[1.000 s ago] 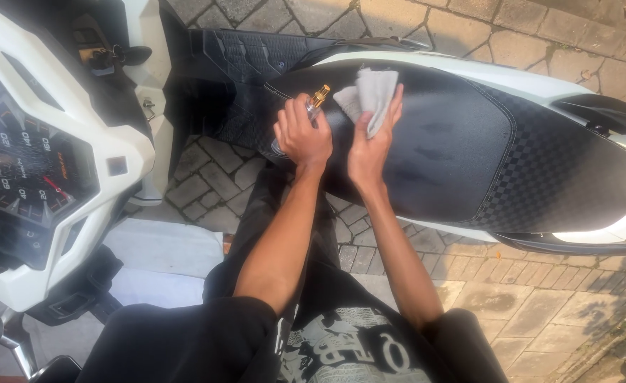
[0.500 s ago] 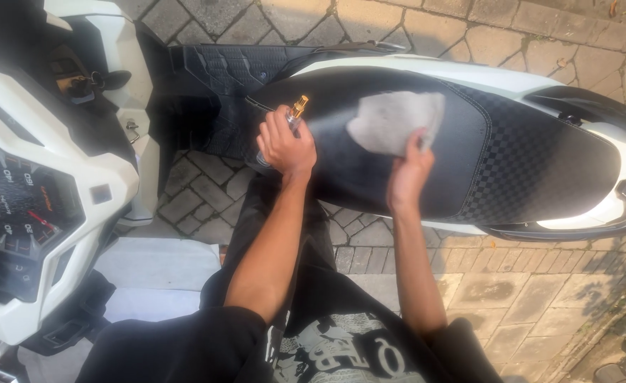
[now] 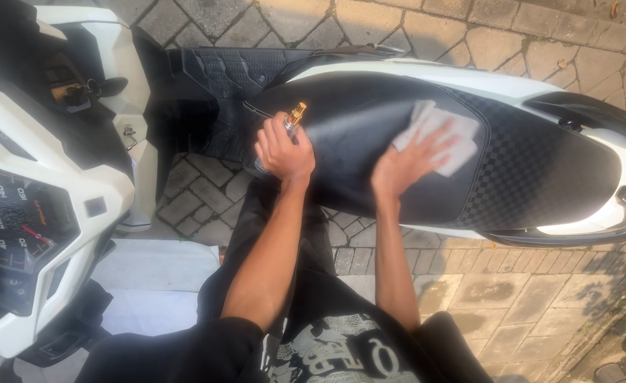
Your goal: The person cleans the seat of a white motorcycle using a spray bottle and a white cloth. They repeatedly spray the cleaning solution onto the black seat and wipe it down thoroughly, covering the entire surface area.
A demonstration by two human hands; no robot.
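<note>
Change: since half a second ago the right hand (image 3: 409, 159) has slid with the cloth (image 3: 437, 135) further along the seat (image 3: 370, 120), toward the chequered rear part.
Right grip: fingers spread flat, pressing the pale cloth on the black seat; it clasps nothing.
Left grip: the left hand (image 3: 283, 150) is closed around a small spray bottle (image 3: 295, 117), gold nozzle above the fist.
Meaning: wiping seems in progress; the rear part looks not yet reached.

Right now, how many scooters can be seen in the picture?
2. One white scooter lies across the top, where the right hand presses a cloth on its black seat. Another scooter stands at the left edge, partly cropped.
</note>
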